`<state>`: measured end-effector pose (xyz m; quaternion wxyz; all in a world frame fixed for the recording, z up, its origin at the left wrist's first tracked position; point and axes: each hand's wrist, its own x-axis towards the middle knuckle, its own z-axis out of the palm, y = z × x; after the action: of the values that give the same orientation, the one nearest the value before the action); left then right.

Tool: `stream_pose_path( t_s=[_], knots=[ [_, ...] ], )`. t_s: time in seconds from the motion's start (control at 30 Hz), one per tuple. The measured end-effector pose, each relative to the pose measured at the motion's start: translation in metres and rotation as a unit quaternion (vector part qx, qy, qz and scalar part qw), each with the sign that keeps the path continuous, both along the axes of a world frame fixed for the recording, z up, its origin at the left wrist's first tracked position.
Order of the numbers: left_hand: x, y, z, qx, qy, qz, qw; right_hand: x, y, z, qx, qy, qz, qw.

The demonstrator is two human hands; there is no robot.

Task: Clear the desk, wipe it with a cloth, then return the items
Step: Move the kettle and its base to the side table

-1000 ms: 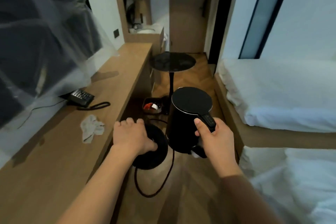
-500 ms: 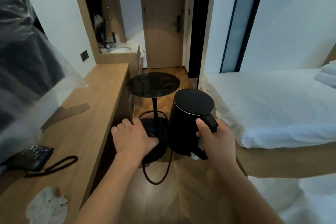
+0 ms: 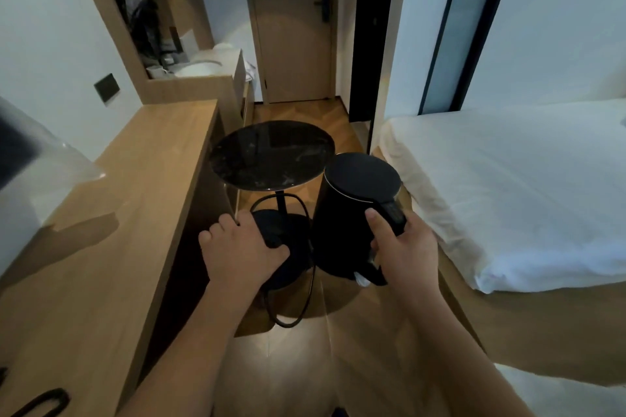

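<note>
My right hand [image 3: 403, 252] grips the handle of a black electric kettle [image 3: 349, 210] and holds it in the air over the floor. Beside it, my left hand [image 3: 240, 249] grips the kettle's round black base [image 3: 288, 267], whose black cord [image 3: 294, 311] dangles in a loop below. Both hang just right of the long wooden desk [image 3: 142, 186], in front of a small round black side table [image 3: 271, 154]. A bit of white shows under my right hand; I cannot tell what it is.
A bed with white sheets [image 3: 508, 186] fills the right side. A door [image 3: 291, 20] closes the narrow aisle ahead, with a washbasin [image 3: 200, 69] left of it. A black phone cord [image 3: 40, 401] lies at the desk's near left corner. Clear plastic [image 3: 44, 162] hangs at the left.
My view has moved forward along the desk; the phone and crumpled cloth have slid out of sight. Both hands have carried the kettle and base closer to the round side table.
</note>
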<state>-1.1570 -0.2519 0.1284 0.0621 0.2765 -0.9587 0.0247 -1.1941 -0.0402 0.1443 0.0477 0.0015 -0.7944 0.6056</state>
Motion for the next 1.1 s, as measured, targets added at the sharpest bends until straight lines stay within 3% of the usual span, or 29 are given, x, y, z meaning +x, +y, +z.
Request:
stream_pose_path(
  t_s=[0.37, 0.73, 1.1],
  knots=[
    [-0.192, -0.070, -0.003, 0.026, -0.015, 0.022, 0.999, -0.197, -0.062, 0.002, 0.013, 0.007, -0.006, 1.000],
    [-0.364, -0.195, -0.030, 0.056, -0.001, 0.026, 0.998, -0.375, -0.184, -0.024, 0.066, 0.033, 0.006, 0.997],
    [-0.522, -0.287, -0.047, 0.055, -0.003, 0.009, 0.998, -0.522, -0.268, -0.039, 0.052, 0.038, 0.003, 0.998]
  ],
)
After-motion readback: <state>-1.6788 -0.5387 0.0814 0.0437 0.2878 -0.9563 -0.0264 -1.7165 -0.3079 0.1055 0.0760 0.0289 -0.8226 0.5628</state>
